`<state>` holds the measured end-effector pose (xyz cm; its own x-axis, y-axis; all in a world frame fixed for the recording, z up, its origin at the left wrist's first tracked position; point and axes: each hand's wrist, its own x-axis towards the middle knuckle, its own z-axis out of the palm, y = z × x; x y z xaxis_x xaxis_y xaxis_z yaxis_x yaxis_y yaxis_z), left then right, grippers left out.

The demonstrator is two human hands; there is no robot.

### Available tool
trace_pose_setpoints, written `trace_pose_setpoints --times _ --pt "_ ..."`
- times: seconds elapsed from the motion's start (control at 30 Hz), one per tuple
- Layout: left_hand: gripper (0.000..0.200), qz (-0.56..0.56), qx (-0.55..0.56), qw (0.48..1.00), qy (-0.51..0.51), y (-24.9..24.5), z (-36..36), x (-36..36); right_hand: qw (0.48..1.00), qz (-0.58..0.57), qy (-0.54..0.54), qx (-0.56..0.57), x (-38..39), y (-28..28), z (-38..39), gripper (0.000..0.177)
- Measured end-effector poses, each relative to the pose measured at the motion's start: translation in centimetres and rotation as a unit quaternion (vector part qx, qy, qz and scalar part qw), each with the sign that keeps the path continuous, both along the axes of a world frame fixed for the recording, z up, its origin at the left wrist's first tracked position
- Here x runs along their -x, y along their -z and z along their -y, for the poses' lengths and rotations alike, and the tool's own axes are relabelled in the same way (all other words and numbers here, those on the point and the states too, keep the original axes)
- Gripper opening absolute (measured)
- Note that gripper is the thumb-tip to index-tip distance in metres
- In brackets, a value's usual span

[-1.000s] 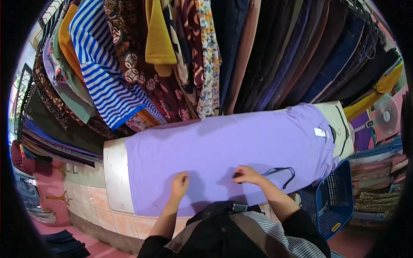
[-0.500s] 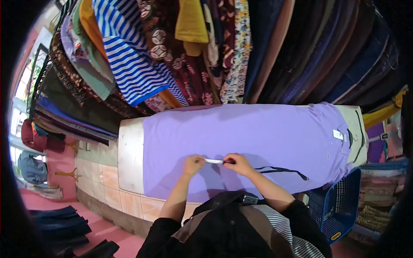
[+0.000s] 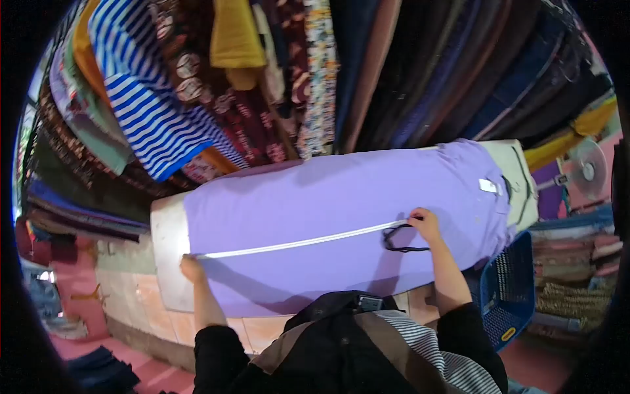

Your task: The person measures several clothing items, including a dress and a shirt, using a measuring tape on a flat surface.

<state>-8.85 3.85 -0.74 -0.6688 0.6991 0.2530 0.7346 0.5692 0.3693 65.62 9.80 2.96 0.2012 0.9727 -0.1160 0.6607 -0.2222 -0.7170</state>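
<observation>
A lilac shirt-like garment [image 3: 341,190] lies spread out over a pale table [image 3: 172,230], its collar end with a white tag [image 3: 487,186] at the right. Across it runs the white band of a tape measure [image 3: 295,245], pulled straight. My left hand [image 3: 191,268] pinches the band's end at the garment's left edge. The other end is in my right hand [image 3: 424,224], whose fingers are closed round a small dark part. From there a black cord [image 3: 401,249] loops down onto the cloth.
Behind the table hang many garments, among them a blue-and-white striped shirt [image 3: 147,111] and a yellow one [image 3: 237,39]. A blue plastic basket [image 3: 505,289] stands at the right, near folded clothes and a fan [image 3: 586,171]. Dark folded clothes [image 3: 98,369] lie low at the left.
My hands have moved far apart, the left to the garment's left edge and the right toward its collar. The short white band between them has been drawn out long. The view has shifted.
</observation>
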Motion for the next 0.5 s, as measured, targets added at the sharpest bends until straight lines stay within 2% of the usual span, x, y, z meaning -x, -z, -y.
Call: trace_pose_setpoints --times 0.07,0.2,0.3,0.37,0.5 --pt "0.005 0.009 -0.015 1.000 0.001 0.2 -0.1 0.3 0.998 0.055 -0.017 0.033 0.9 -1.0 -0.1 0.019" --pt "0.005 -0.043 -0.011 0.998 0.035 0.7 0.1 1.2 0.996 0.061 -0.030 0.062 1.7 -1.8 0.1 0.017" --pt "0.003 -0.014 0.013 1.000 0.016 1.2 0.1 2.1 0.995 0.068 -0.056 0.056 1.6 -1.6 0.2 0.014" --pt "0.003 -0.031 0.018 0.999 0.002 1.7 0.0 2.6 0.993 0.070 -0.080 0.055 1.6 -1.1 0.1 0.010" --pt "0.005 0.001 0.011 0.999 -0.031 2.1 -0.2 2.5 0.971 0.170 -0.163 0.039 2.3 -1.6 0.4 0.010"
